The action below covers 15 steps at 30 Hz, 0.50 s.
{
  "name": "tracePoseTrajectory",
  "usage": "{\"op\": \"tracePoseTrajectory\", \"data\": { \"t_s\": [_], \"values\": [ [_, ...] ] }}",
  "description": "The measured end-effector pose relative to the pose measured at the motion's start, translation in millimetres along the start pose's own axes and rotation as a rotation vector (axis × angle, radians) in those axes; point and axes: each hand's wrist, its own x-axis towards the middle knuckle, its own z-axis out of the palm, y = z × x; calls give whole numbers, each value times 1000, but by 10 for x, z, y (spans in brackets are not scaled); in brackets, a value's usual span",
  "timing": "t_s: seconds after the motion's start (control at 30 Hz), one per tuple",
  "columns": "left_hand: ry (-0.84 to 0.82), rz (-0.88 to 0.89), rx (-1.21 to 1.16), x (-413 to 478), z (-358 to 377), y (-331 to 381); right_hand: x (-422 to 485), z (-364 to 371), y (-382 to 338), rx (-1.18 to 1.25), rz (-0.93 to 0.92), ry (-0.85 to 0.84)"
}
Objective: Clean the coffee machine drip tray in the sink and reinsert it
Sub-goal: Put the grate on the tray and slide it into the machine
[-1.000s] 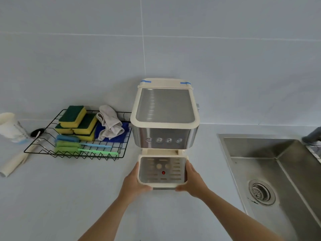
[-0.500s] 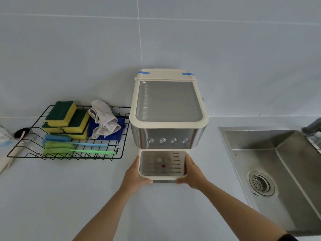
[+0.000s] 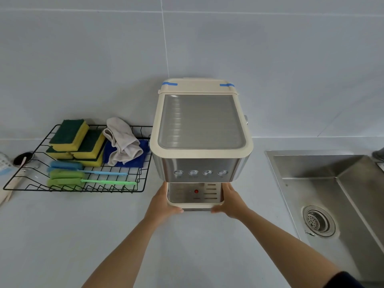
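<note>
A cream and steel coffee machine (image 3: 200,129) stands against the tiled wall, with two strips of blue tape on its lid. Its drip tray (image 3: 195,196), cream-rimmed with a slotted steel grate and a red dot, sits at the machine's base, mostly under the overhanging front. My left hand (image 3: 163,204) grips the tray's left side, thumb at its front corner. My right hand (image 3: 231,201) grips the right side the same way. The steel sink (image 3: 324,183) lies to the right.
A black wire rack (image 3: 41,186) at the left holds several green-and-yellow sponges (image 3: 70,133), a grey cloth (image 3: 122,140) on a blue cloth, and blue and green brushes (image 3: 87,180). A drain strainer (image 3: 319,221) sits in the sink. A faucet base shows at the right edge.
Both hands have moved toward the machine with the drip tray, which now sits further under its front. The view has shifted closer, so the rack lies further left.
</note>
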Motion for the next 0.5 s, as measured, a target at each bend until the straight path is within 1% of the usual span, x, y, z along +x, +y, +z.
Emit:
{"op": "tracePoseTrajectory", "data": {
  "t_s": [0.2, 0.37, 0.5],
  "values": [
    [-16, 1, 12, 26, 6, -60, 22, 1, 0, -17, -1, -12],
    [-39, -23, 119, 13, -7, -11, -12, -17, -38, -99, -15, 4],
    [-36, 25, 177, -35, -37, 44, -67, -94, -66, -156, -36, 30]
  ]
}}
